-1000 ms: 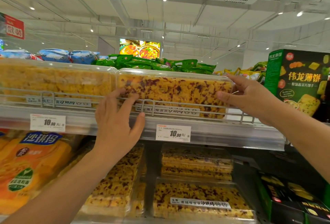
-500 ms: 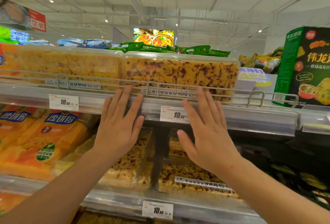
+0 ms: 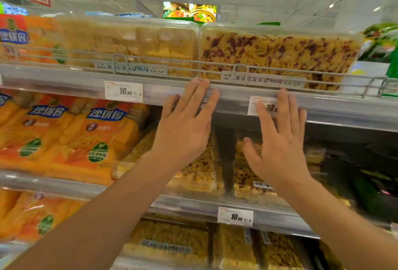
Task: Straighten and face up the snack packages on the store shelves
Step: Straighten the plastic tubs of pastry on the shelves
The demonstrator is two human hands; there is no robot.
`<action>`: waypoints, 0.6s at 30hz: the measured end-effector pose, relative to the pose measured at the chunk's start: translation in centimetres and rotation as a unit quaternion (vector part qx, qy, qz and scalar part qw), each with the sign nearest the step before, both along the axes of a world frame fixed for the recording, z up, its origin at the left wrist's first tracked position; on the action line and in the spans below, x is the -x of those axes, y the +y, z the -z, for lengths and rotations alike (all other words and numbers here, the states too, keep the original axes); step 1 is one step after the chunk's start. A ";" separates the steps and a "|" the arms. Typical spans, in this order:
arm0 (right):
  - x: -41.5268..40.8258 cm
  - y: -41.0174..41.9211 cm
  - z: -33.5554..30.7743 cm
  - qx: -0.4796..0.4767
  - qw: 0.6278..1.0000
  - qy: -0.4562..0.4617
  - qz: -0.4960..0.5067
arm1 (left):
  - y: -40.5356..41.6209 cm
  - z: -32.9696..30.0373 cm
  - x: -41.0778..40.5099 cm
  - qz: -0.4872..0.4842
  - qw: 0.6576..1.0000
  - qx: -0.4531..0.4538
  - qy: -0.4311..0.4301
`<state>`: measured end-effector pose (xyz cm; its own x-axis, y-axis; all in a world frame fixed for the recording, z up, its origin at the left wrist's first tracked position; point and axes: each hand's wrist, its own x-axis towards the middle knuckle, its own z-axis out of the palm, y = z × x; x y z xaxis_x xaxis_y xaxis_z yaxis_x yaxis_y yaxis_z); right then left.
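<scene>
A clear box of yellow cake with dark red bits [image 3: 277,54] sits on the top shelf behind a wire rail [image 3: 215,64]. A clear box of plain yellow cake [image 3: 137,43] stands to its left, edge to edge. My left hand [image 3: 185,127] is flat with straight fingers, its fingertips at the top shelf's front edge below the seam between the boxes. My right hand [image 3: 280,140] is flat too, fingers spread, over the shelf edge and a price tag [image 3: 258,105]. Neither hand holds anything. More clear cake boxes [image 3: 200,172] lie on the shelf below, partly hidden by my hands.
Orange snack bags [image 3: 92,138] fill the left of the middle shelf, with more on the top left and lower left. Green boxes [image 3: 370,185] sit in the dark right part of the middle shelf. The bottom shelf holds more clear cake boxes [image 3: 172,239].
Both hands have come off the red-speckled box and dropped to the shelf's front edge, fingers straight. The view has moved closer and to the left.
</scene>
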<state>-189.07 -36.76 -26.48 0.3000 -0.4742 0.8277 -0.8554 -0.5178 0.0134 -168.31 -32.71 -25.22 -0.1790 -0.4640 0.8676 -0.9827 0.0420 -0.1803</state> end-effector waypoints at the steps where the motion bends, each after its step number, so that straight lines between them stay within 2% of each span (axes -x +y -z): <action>1: -0.8 0.7 1.0 -0.018 1.000 -0.009 -0.016 | 0.4 0.8 -0.5 0.020 1.000 -0.004 0.002; 3: -2.4 2.2 3.8 -0.068 0.996 -0.021 -0.055 | 1.3 3.6 -1.6 0.066 0.997 -0.038 0.011; 5: -4.1 3.7 6.3 -0.171 0.980 -0.065 -0.078 | 2.3 6.6 -2.8 0.067 0.993 -0.099 0.004; 8: -6.2 4.4 8.7 -0.321 0.934 -0.144 -0.064 | 3.1 9.2 -3.5 0.049 0.983 -0.174 -0.036; 11: -7.2 4.9 9.3 -0.385 0.886 -0.243 -0.086 | 3.2 9.7 -3.6 0.070 0.978 -0.192 -0.043; 14: -7.8 5.3 8.8 -0.451 0.797 -0.383 -0.123 | 3.0 9.5 -3.5 0.080 0.977 -0.193 -0.042; 18: -8.4 4.9 7.3 -0.527 0.626 -0.552 -0.163 | 3.3 9.3 -3.2 0.077 0.978 -0.192 -0.029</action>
